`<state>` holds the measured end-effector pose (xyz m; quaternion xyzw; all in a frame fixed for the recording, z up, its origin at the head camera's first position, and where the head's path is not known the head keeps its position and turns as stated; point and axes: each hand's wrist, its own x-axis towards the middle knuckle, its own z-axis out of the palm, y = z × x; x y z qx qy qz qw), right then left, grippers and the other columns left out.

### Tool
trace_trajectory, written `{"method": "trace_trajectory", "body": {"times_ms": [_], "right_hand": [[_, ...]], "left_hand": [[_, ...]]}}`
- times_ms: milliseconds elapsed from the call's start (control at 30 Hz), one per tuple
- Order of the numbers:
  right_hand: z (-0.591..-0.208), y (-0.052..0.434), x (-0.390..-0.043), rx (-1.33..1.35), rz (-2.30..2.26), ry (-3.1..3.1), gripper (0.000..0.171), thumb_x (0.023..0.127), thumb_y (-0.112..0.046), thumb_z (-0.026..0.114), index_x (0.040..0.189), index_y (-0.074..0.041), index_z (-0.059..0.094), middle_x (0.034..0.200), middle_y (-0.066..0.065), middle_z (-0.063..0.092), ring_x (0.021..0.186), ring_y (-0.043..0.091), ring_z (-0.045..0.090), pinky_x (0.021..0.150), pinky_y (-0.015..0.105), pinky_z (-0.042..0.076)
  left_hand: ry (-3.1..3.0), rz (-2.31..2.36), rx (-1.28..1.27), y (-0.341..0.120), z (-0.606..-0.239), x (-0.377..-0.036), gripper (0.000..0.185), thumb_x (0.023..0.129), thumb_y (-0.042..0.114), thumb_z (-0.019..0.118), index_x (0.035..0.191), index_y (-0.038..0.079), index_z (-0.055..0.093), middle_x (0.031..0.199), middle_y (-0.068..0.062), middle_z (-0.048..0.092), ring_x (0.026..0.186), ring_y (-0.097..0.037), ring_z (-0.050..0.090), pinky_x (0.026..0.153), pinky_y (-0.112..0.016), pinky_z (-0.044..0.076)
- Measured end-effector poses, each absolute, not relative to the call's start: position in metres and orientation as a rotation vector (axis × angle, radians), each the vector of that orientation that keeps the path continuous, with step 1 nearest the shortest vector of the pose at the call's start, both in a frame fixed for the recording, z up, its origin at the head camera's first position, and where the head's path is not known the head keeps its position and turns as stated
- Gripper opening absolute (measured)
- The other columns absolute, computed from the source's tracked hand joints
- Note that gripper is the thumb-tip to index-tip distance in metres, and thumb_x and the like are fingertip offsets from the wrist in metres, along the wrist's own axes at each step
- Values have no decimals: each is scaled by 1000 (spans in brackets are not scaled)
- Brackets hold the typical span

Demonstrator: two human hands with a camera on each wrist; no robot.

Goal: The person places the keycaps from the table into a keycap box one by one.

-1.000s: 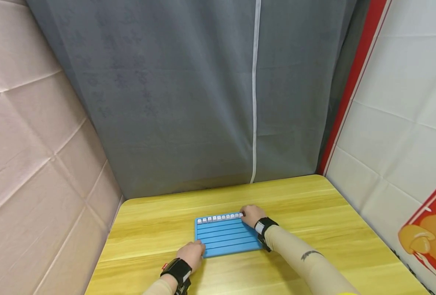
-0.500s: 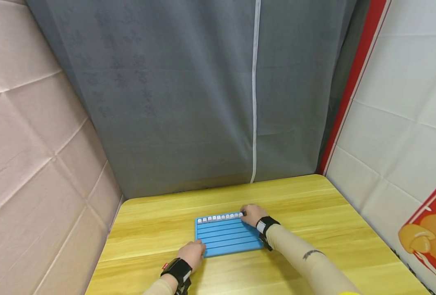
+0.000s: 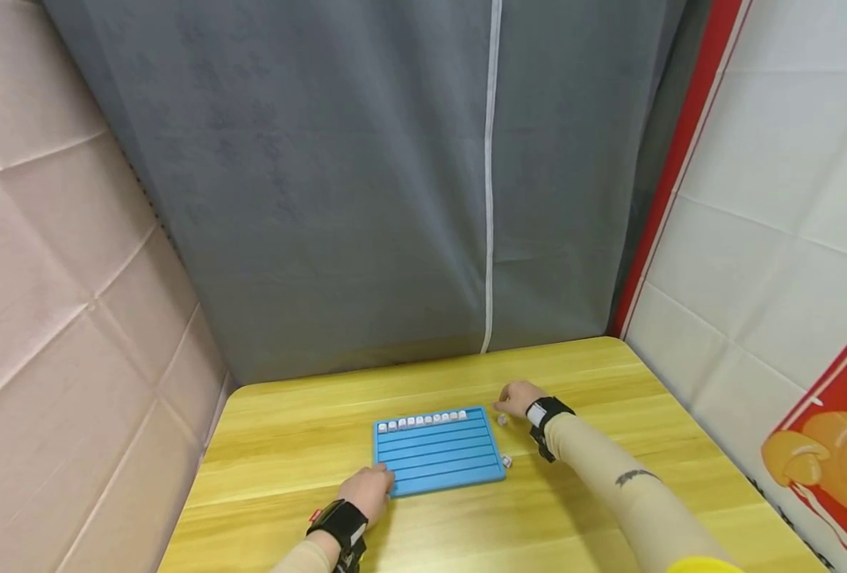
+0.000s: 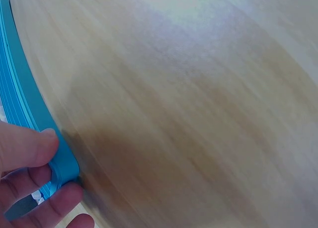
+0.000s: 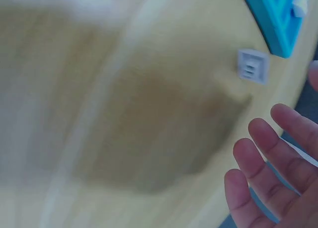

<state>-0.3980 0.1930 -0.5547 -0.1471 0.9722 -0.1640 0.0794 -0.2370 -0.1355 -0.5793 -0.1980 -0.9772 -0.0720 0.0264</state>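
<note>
A blue ridged tray (image 3: 441, 458) lies on the table, with a row of small white keycaps (image 3: 427, 420) along its far groove. My left hand (image 3: 368, 489) holds the tray's near left corner; in the left wrist view its thumb lies on top and fingers curl round the edge. Off the tray's right side is my right hand (image 3: 522, 399), its fingers spread and loosely bent in the right wrist view. Just below its fingers a loose keycap (image 3: 502, 419) lies on the table, showing its hollow underside in the right wrist view. The right thumb is mostly cut off there.
Another loose keycap (image 3: 506, 461) lies against the tray's right edge. The wooden table (image 3: 287, 446) meets a grey curtain (image 3: 359, 239) at its far edge. Pale cloth walls stand on both sides.
My right hand has moved right, off the tray's far right corner and onto the table beside it. Two loose keycaps now show there. My left hand stays at its corner.
</note>
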Motion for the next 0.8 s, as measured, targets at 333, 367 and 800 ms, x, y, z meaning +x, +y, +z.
{"method": "trace_trajectory", "body": {"times_ms": [333, 367, 800], "right_hand": [[-572, 184, -394, -458, -427, 2939, 25, 74, -25, 83, 89, -7, 74, 91, 7, 70, 80, 24, 64, 71, 42, 52], [-572, 182, -394, -456, -424, 2943, 24, 73, -22, 83, 88, -6, 74, 90, 7, 70, 80, 24, 64, 71, 42, 52], [-573, 170, -387, -522, -411, 2997, 18, 69, -10, 84, 74, -7, 68, 73, 2, 65, 66, 17, 57, 63, 37, 50]], "left_hand": [[-2995, -208, -605, -136, -585, -238, 17, 76, 9, 77, 75, 15, 61, 72, 4, 49, 62, -18, 54, 52, -33, 44], [-2997, -209, -603, -136, -586, -238, 17, 76, 9, 77, 75, 15, 61, 72, 4, 49, 62, -18, 54, 52, -33, 44], [-2983, -189, -589, -135, -588, -238, 20, 76, 11, 78, 73, 16, 59, 71, 5, 48, 62, -17, 52, 52, -32, 43]]}}
